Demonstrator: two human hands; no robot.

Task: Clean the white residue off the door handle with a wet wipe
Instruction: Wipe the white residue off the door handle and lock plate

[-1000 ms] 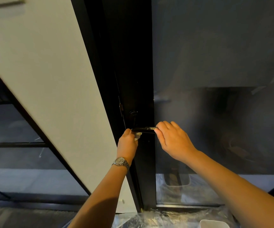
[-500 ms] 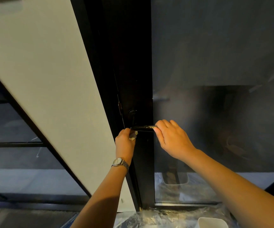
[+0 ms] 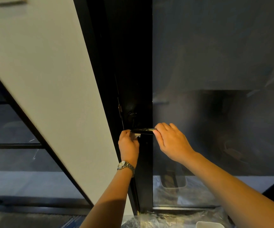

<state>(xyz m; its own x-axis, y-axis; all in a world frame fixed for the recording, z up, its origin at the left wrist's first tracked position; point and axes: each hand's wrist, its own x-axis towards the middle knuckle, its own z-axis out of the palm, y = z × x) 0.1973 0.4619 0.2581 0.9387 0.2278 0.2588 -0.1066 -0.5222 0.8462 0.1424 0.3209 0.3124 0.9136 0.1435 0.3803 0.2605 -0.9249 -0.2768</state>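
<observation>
A black lever door handle [image 3: 144, 131] juts out horizontally from the dark door frame [image 3: 133, 79]. My left hand [image 3: 128, 145], a watch on its wrist, pinches a small white wet wipe [image 3: 136, 136] against the underside of the handle's left end. My right hand [image 3: 170, 142] grips the handle's right end, fingers curled over the top and thumb beneath. Most of the wipe is hidden inside my left fingers. No white residue can be made out on the dark handle.
A white wall panel [image 3: 47, 79] slants along the left of the frame. Dark glass [image 3: 215, 63] fills the door on the right. Clear plastic sheeting [image 3: 165, 219] and a white tub [image 3: 210, 225] lie on the floor below.
My left hand with the wipe has shifted slightly along the handle's left end, and more of the wipe shows beneath it. My right hand keeps its grip on the handle.
</observation>
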